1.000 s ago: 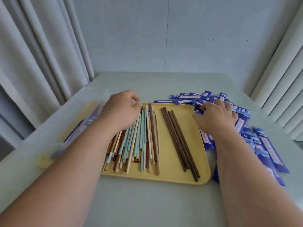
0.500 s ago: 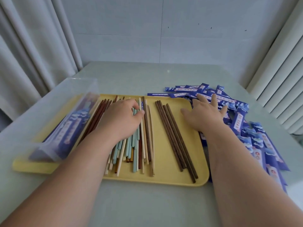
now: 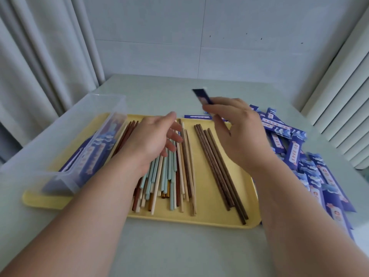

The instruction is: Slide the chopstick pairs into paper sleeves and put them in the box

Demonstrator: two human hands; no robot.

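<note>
a matt yellow plastic tray [image 3: 203,218] holds dark wood-grained chopsticks [image 3: 219,168] beside smooth pastel ones [image 3: 169,176]; the box [image 3: 60,136] is clear plastic, the sleeves [image 3: 295,154] printed blue paper.

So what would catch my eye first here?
A yellow tray in the middle, loaded with pastel and brown chopsticks. Right of it sprawls a heap of blue sleeves, and the right hand pinches one sleeve above the tray's far edge. The left hand is open over the chopsticks, beside a clear box on the left.
</note>
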